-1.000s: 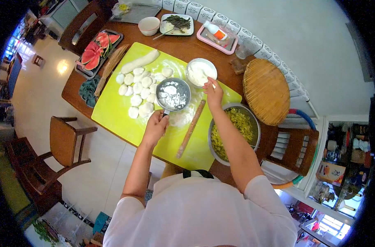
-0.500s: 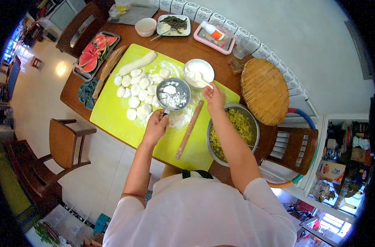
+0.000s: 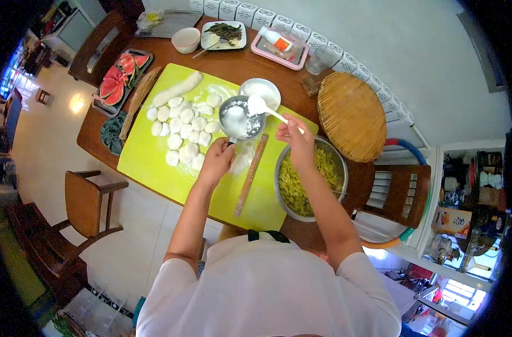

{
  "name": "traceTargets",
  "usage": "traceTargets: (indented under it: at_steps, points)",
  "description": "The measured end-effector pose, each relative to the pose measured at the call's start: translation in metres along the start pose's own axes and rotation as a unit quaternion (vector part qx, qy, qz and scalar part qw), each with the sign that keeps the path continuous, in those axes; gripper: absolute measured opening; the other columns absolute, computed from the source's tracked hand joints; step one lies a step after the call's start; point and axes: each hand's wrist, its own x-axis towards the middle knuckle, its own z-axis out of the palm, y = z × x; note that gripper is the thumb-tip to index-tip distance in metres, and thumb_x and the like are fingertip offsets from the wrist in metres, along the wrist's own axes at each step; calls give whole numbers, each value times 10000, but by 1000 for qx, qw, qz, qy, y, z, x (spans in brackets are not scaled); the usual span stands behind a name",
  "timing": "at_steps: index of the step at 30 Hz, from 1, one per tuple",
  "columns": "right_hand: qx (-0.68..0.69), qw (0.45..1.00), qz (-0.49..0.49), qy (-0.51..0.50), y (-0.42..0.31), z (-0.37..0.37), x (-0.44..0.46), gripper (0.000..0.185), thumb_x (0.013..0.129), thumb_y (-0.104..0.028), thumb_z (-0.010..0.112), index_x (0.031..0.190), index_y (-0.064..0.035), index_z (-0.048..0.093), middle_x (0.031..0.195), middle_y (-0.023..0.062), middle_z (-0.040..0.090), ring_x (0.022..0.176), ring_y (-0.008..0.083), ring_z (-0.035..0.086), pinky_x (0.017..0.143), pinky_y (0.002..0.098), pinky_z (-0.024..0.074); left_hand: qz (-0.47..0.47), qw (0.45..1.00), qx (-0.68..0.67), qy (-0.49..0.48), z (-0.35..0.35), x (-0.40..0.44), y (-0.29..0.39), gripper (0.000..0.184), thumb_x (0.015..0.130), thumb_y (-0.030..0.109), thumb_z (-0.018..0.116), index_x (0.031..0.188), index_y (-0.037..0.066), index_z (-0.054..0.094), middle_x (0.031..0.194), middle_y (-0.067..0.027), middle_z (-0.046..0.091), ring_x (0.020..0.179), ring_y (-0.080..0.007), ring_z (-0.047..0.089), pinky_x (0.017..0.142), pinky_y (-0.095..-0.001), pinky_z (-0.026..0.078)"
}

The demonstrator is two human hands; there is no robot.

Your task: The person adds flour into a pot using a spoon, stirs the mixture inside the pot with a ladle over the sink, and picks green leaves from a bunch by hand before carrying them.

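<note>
My left hand (image 3: 218, 159) is closed round the dark handle of a round grey sieve (image 3: 248, 133), which holds white flour. My right hand (image 3: 296, 137) grips a white spoon (image 3: 277, 116), its bowl over the sieve's right side. Behind the sieve stands a bowl of flour (image 3: 272, 90), partly covered by it. Several dough pieces (image 3: 187, 115) lie left of the sieve on a yellow-green mat (image 3: 146, 154), with a dough roll (image 3: 178, 89) behind them. A rolling pin (image 3: 250, 177) rests below and to the right of the sieve.
A metal bowl of chopped yellow-green filling (image 3: 292, 188) sits under my right forearm. A round woven lid (image 3: 352, 118) is at the right. Watermelon slices on a tray (image 3: 114, 108), a plate of dark food (image 3: 210, 28) and a pink tray (image 3: 298, 64) line the far edges.
The spoon has come out of the flour bowl and moved left over the sieve. A larger heap of flour now lies in the sieve. The view has shifted slightly.
</note>
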Motion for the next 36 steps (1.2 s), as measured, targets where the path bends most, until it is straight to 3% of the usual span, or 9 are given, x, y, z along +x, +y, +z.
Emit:
traceTargets:
  at_steps: [4,6,12,16,18,19,22,26,36]
  points:
    - [-114,985,-119,-58,3,-1,-16,271,923,-181,474,1112,-13,572,843,86,598,729,167,608,674,297,509,-5,1000,3,-1,9,-3,5,400,872,148,517,1183,-69,393,633,2,461,468,-59,394,386,-194,305]
    - [-314,915,-235,-93,-4,-3,-23,251,893,-140,504,1102,-23,578,880,116,598,756,211,616,678,318,501,-2,1000,-1,-11,12,-4,6,373,876,142,512,1170,-64,409,626,2,467,466,-60,400,392,-199,307]
    - [-453,806,-366,-106,-21,-13,-47,255,839,-27,543,1090,-17,586,880,135,593,731,227,609,645,304,476,0,999,29,-30,23,-7,10,336,881,142,510,1143,-54,433,618,6,470,473,-57,403,405,-208,309]
    - [-440,797,-407,-73,-29,-30,-65,258,828,-19,558,1084,-14,586,899,125,601,755,214,609,653,308,482,9,997,59,-56,38,-15,17,324,880,142,513,1138,-41,443,618,12,465,491,-55,400,412,-211,308]
    - [-361,872,-331,-12,-22,-44,-72,250,837,-44,554,1083,-38,600,916,104,611,777,202,607,670,308,495,25,995,67,-70,49,-18,15,328,877,138,507,1151,-28,438,602,12,444,443,-54,372,369,-204,286]
    - [-360,871,-335,-3,-28,-50,-78,250,837,-44,554,1083,-38,600,916,104,611,777,202,607,670,308,495,30,993,91,-69,56,-21,17,334,881,135,507,1160,-33,436,614,13,455,470,-54,385,391,-207,295]
    - [8,984,-122,131,-54,-71,-113,306,919,-196,487,1141,7,545,882,96,606,772,159,592,689,293,506,27,989,114,-95,84,-41,28,336,886,133,507,1169,-36,436,624,14,466,488,-51,394,410,-208,300]
    - [289,940,-101,146,-53,-136,-159,359,918,-224,500,1175,26,504,843,78,600,721,136,574,682,301,517,21,979,100,-175,127,-70,19,331,888,136,505,1169,-28,442,621,11,467,455,-45,383,391,-205,288]
    - [405,827,-136,365,-55,-308,-410,322,885,-226,509,1116,-5,549,803,74,612,661,139,584,635,300,522,-45,920,183,-343,304,-194,-36,251,879,132,503,1098,12,491,588,29,429,437,-35,350,358,-183,263]
